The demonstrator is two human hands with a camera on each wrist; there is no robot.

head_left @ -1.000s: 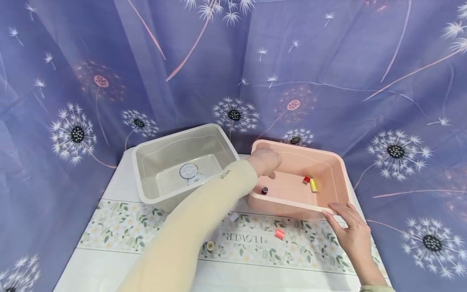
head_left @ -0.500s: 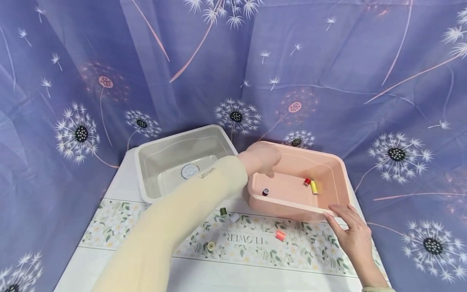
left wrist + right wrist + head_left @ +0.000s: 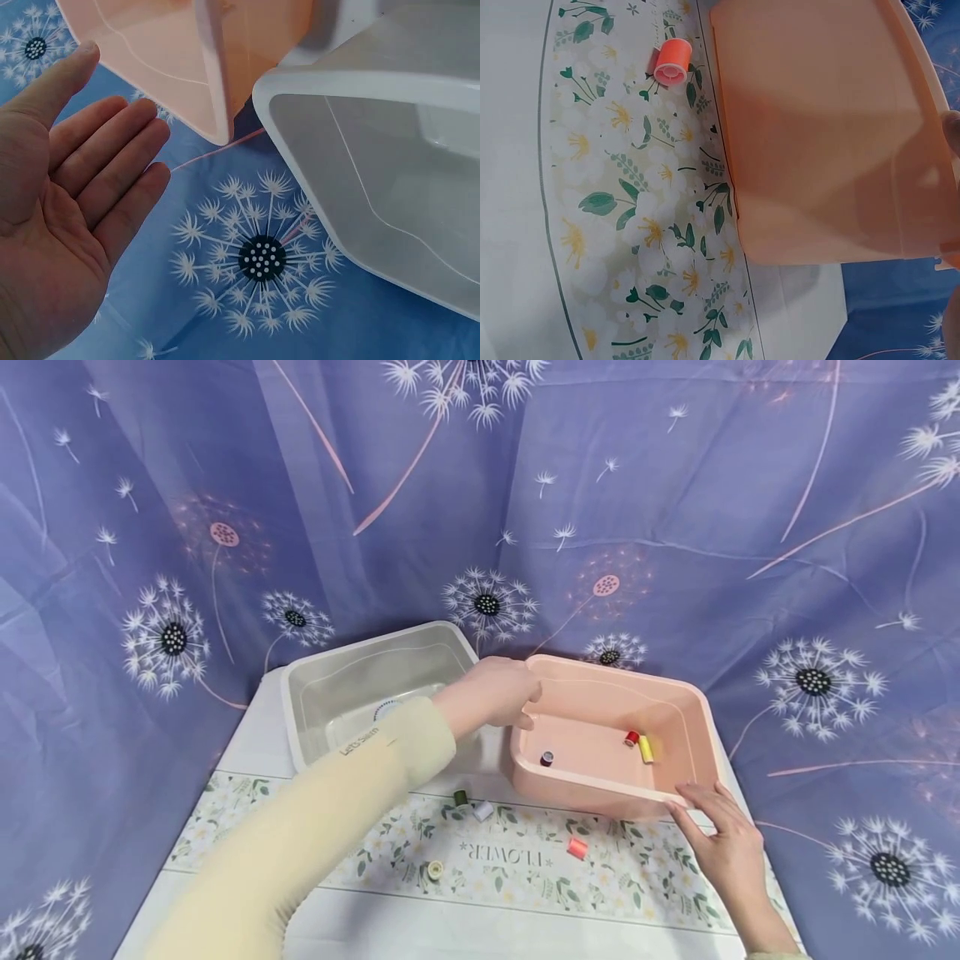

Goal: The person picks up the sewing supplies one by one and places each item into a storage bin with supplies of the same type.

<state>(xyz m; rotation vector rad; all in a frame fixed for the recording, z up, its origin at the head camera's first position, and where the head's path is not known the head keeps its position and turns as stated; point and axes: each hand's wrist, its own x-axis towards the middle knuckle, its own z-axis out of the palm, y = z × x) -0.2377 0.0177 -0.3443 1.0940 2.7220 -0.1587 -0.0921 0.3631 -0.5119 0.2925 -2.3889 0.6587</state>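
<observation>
My left hand [image 3: 495, 693] hovers over the left end of the pink bin [image 3: 607, 785]. The left wrist view shows its palm [image 3: 60, 217], fingers extended and nothing held. My right hand [image 3: 723, 835] grips the pink bin's rim at its front right corner, thumb on the outside. Inside that bin lie a dark thread spool [image 3: 547, 758], a red spool [image 3: 632, 738] and a yellow spool [image 3: 646, 749]. On the table in front are a green spool [image 3: 461, 797], a white spool [image 3: 483, 811], a cream spool [image 3: 435, 870] and an orange-pink spool [image 3: 577, 848].
A grey bin [image 3: 360, 647] stands to the left of the pink one, with a round wheel-shaped item [image 3: 386, 708] on its floor, partly hidden by my sleeve. Behind both bins hangs a blue dandelion-print curtain [image 3: 420, 527]. A floral strip [image 3: 525, 885] crosses the white table.
My left hand has drawn back to the left, from over the pink bin toward the grey bin. The green spool, earlier behind my sleeve, shows now. My right hand stays on the rim.
</observation>
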